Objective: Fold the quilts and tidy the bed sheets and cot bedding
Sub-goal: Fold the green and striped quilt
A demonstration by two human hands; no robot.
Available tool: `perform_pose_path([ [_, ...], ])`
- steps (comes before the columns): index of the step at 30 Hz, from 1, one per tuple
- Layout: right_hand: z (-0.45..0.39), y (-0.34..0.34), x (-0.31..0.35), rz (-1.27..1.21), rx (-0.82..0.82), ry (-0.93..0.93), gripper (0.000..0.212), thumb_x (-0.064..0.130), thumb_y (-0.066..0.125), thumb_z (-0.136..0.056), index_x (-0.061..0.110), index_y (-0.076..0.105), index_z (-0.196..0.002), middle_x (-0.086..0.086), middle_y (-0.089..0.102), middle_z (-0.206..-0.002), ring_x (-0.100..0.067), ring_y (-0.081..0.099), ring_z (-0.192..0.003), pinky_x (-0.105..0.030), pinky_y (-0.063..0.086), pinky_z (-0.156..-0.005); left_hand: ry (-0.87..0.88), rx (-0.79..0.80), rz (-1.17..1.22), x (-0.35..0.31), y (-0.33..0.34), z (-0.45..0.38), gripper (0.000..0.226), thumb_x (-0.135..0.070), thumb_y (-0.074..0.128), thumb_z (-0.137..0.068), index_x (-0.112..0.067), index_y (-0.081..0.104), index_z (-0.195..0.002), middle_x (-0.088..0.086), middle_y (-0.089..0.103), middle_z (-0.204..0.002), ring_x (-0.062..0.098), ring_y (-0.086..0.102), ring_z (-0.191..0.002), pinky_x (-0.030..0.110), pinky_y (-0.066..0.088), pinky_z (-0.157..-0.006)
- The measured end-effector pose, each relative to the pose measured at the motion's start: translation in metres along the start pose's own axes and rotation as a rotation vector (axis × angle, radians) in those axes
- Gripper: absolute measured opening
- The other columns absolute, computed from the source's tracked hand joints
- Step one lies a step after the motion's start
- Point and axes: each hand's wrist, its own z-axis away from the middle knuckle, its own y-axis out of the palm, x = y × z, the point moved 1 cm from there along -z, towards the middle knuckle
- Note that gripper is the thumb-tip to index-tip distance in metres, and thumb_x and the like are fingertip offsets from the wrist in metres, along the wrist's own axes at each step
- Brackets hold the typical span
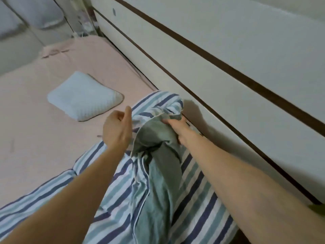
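Note:
A quilt (pixel 195 199) with blue, teal and white stripes and a plain grey-green underside lies across the near part of a bed covered by a pink sheet (pixel 44 138). Its far end is bunched up against the white wall. My right hand (pixel 177 128) grips that bunched end, with the fingers buried in the fabric. My left hand (pixel 117 129) hovers just left of the raised fold with its fingers loosely curled, the fingertips close to the quilt's piped edge, holding nothing that I can see.
A small white textured pillow (pixel 84 99) lies on the pink sheet, left of the quilt. A white panel with dark brown stripes (pixel 228 55) runs along the bed's right side. Grey padded cushions (pixel 26 16) stand at the head end.

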Motion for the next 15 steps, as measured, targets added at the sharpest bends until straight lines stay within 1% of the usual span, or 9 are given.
perform_pose_path([
  [2,0.007,0.027,0.006,-0.024,0.146,-0.044,0.085,0.001,0.063,-0.085,0.025,0.017,-0.152,-0.015,0.047,-0.139,-0.034,0.051,-0.121,-0.051,0.044,-0.102,-0.213,0.339,0.150,-0.002,-0.003,-0.017,0.078,-0.076,0.051,-0.076,-0.015,0.056,-0.125,0.009,0.061,-0.121,0.029,0.059,-0.104,0.043,0.048,-0.091],
  [4,0.015,0.056,0.016,0.022,0.319,-0.132,0.070,-0.009,0.046,-0.088,0.022,0.030,-0.149,-0.016,0.050,-0.137,-0.034,0.050,-0.123,-0.048,0.043,-0.104,-0.413,0.556,0.328,0.002,0.001,-0.019,0.087,-0.070,0.065,-0.072,-0.018,0.046,-0.139,0.008,0.056,-0.130,0.030,0.057,-0.114,0.044,0.047,-0.096],
  [6,0.020,0.078,0.022,0.178,0.441,-0.139,0.071,-0.013,0.036,-0.087,0.020,0.031,-0.149,-0.012,0.045,-0.142,-0.029,0.044,-0.129,-0.039,0.039,-0.107,-0.509,0.568,0.439,0.018,0.011,-0.022,0.076,-0.053,0.072,-0.076,-0.012,0.049,-0.135,0.011,0.059,-0.128,0.028,0.060,-0.111,0.041,0.051,-0.091],
  [8,0.017,0.088,0.025,0.407,0.551,-0.138,0.066,-0.011,0.036,-0.087,0.016,0.035,-0.147,-0.010,0.044,-0.143,-0.024,0.042,-0.131,-0.032,0.039,-0.106,-0.645,0.436,0.432,0.037,0.017,-0.027,0.070,-0.051,0.071,-0.078,-0.009,0.052,-0.130,0.013,0.059,-0.125,0.030,0.058,-0.111,0.041,0.048,-0.093],
  [9,0.010,0.087,0.025,0.478,0.569,-0.151,0.057,-0.008,0.038,-0.090,0.012,0.043,-0.143,-0.009,0.049,-0.139,-0.022,0.047,-0.128,-0.026,0.044,-0.101,-0.674,0.356,0.381,0.046,0.020,-0.032,0.068,-0.053,0.067,-0.082,-0.009,0.050,-0.132,0.015,0.057,-0.126,0.031,0.055,-0.114,0.041,0.045,-0.097],
  [11,-0.007,0.079,0.027,0.492,0.454,-0.247,0.037,-0.002,0.042,-0.095,0.006,0.061,-0.125,-0.011,0.062,-0.125,-0.020,0.061,-0.112,-0.019,0.051,-0.086,-0.661,0.181,0.277,0.057,0.025,-0.047,0.053,-0.047,0.049,-0.096,-0.011,0.048,-0.135,0.015,0.053,-0.134,0.032,0.050,-0.123,0.037,0.040,-0.098],
  [13,-0.034,0.061,0.031,0.620,0.129,-0.395,0.026,0.004,0.047,-0.094,0.004,0.069,-0.109,-0.011,0.069,-0.111,-0.022,0.064,-0.102,-0.028,0.052,-0.088,-0.644,0.108,0.297,0.057,0.030,-0.058,0.042,-0.036,0.045,-0.099,-0.010,0.051,-0.131,0.013,0.055,-0.133,0.032,0.053,-0.121,0.032,0.044,-0.084],
  [14,-0.052,0.050,0.031,0.750,-0.004,-0.412,0.024,0.008,0.048,-0.095,0.006,0.069,-0.106,-0.009,0.068,-0.108,-0.023,0.062,-0.102,-0.033,0.051,-0.089,-0.667,0.065,0.271,0.055,0.037,-0.063,0.040,-0.032,0.046,-0.099,-0.007,0.052,-0.129,0.013,0.056,-0.129,0.033,0.054,-0.119,0.031,0.043,-0.078],
  [15,-0.069,0.038,0.031,0.868,-0.082,-0.391,0.022,0.013,0.048,-0.095,0.008,0.066,-0.108,-0.008,0.066,-0.108,-0.025,0.060,-0.104,-0.034,0.049,-0.087,-0.661,0.033,0.190,0.051,0.043,-0.069,0.040,-0.031,0.045,-0.099,-0.003,0.052,-0.127,0.014,0.056,-0.129,0.035,0.053,-0.118,0.032,0.041,-0.079],
])
